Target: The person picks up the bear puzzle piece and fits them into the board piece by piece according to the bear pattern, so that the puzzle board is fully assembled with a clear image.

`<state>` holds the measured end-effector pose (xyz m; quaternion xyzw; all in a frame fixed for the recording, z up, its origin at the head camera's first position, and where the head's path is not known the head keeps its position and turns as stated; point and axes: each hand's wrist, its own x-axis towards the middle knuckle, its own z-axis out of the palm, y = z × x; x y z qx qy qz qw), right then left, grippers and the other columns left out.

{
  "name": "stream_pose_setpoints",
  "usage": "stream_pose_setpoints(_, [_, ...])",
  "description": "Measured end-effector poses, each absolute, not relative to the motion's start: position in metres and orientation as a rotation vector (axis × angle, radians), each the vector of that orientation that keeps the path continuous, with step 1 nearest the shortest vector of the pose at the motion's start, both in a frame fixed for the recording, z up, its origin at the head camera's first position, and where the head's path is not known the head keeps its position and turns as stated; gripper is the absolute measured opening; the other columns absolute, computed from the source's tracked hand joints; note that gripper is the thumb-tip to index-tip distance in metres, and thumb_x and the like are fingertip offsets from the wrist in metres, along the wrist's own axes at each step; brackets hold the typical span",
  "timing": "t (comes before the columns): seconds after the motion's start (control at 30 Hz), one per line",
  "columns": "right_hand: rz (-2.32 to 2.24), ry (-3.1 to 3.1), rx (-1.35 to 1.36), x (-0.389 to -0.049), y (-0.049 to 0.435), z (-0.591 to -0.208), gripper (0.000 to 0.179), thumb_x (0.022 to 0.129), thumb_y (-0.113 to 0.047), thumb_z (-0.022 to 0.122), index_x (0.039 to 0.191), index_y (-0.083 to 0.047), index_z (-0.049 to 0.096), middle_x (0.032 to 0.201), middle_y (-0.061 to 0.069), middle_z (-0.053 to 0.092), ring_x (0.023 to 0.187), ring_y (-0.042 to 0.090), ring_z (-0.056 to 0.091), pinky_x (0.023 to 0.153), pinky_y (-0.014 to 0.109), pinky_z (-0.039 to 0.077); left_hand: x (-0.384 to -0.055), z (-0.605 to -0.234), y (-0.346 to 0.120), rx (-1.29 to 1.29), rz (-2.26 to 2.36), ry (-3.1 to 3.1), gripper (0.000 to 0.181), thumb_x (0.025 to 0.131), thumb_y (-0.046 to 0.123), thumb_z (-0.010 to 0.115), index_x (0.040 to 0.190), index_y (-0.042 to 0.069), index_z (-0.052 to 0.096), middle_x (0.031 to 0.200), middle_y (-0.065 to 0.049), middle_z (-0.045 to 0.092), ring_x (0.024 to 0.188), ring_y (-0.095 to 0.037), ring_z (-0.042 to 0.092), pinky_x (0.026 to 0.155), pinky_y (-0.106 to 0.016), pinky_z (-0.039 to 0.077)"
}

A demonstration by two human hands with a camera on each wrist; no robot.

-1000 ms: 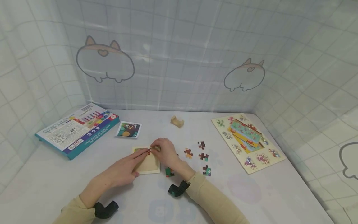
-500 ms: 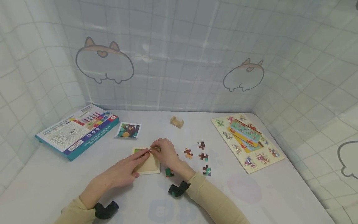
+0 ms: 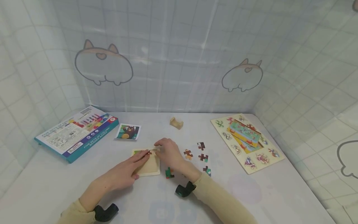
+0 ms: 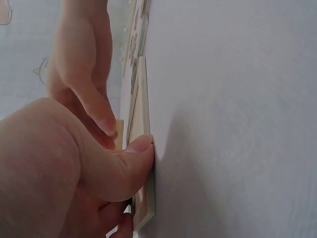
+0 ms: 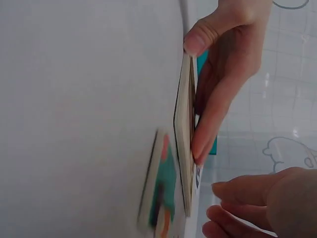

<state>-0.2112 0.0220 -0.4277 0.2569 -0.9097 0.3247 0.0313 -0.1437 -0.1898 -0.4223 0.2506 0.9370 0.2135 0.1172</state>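
Note:
My left hand [image 3: 123, 169] grips the small square wooden puzzle tray [image 3: 149, 168], thumb on its near edge, fingers lying over the top. By those fingertips a small red-brown puzzle piece [image 3: 150, 152] shows, partly covered; a bit of green lies beneath the fingers. My right hand [image 3: 170, 153] hovers at the tray's right far corner, fingers loosely bent. In the right wrist view nothing shows between its fingertips [image 5: 220, 191]. A green-and-red puzzle piece [image 3: 169, 173] lies just right of the tray. Several loose pieces lie farther right, including an orange-brown one [image 3: 188, 153].
A picture card of a bear [image 3: 128, 132] lies behind the tray. At far left rests a flat toy box [image 3: 78, 132]; at back middle, a small wooden holder [image 3: 176, 123]. A wooden animal board [image 3: 246, 166] with colourful cards [image 3: 244, 133] lies at right.
My right hand has let go of the piece by the left fingertips and shifted slightly right, its fingers loosening. The left hand stays on the tray.

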Motion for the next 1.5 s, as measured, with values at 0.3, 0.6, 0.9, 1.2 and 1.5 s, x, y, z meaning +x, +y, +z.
stream_pose_setpoints(0.3, [1.210, -2.717, 0.768, -0.206, 0.078, -0.428, 0.029, 0.091, -0.009, 0.071, 0.120, -0.002, 0.068, 0.118, 0.010, 0.068, 0.112, 0.026, 0.063, 0.094, 0.045, 0.054, -0.142, -0.424, -0.189, 0.749, 0.606, 2.764, 0.071, 0.093, 0.006, 0.063, 0.156, 0.007, 0.032, 0.166, -0.011, 0.022, 0.152, -0.037, 0.022, 0.116, -0.059, 0.031])
stream_pose_setpoints(0.6, [1.281, -2.653, 0.632, -0.212, 0.145, -0.426, 0.030, 0.089, -0.007, 0.074, 0.118, -0.002, 0.068, 0.116, 0.009, 0.070, 0.110, 0.029, 0.063, 0.095, 0.053, 0.052, -0.142, -0.425, -0.188, 0.748, 0.621, 2.760, 0.071, 0.091, 0.004, 0.061, 0.156, 0.006, 0.032, 0.166, -0.012, 0.021, 0.151, -0.037, 0.021, 0.117, -0.060, 0.030])
stream_pose_setpoints(0.9, [1.306, -2.701, 0.476, -0.222, 0.185, -0.425, 0.033, 0.090, -0.012, 0.075, 0.121, -0.004, 0.067, 0.119, 0.012, 0.070, 0.116, 0.030, 0.062, 0.105, 0.054, 0.046, -0.143, -0.423, -0.191, 0.741, 0.637, 2.741, 0.072, 0.093, 0.005, 0.061, 0.157, 0.008, 0.030, 0.167, -0.011, 0.019, 0.152, -0.038, 0.020, 0.116, -0.062, 0.029])
stream_pose_setpoints(1.2, [1.226, -2.744, 0.440, -0.232, 0.201, -0.437, 0.033, 0.087, -0.004, 0.073, 0.119, 0.000, 0.067, 0.118, 0.016, 0.069, 0.116, 0.034, 0.063, 0.104, 0.052, 0.048, -0.142, -0.423, -0.190, 0.743, 0.630, 2.748, 0.071, 0.093, 0.006, 0.061, 0.157, 0.007, 0.030, 0.167, -0.011, 0.020, 0.152, -0.038, 0.021, 0.116, -0.060, 0.030])
stream_pose_setpoints(1.5, [1.174, -2.745, 0.498, -0.239, 0.206, -0.448, 0.026, 0.089, -0.003, 0.072, 0.115, -0.001, 0.070, 0.112, 0.014, 0.066, 0.110, 0.032, 0.061, 0.102, 0.051, 0.048, -0.141, -0.424, -0.190, 0.732, 0.624, 2.752, 0.072, 0.094, 0.007, 0.062, 0.158, 0.009, 0.029, 0.167, -0.010, 0.020, 0.152, -0.038, 0.021, 0.116, -0.061, 0.031])
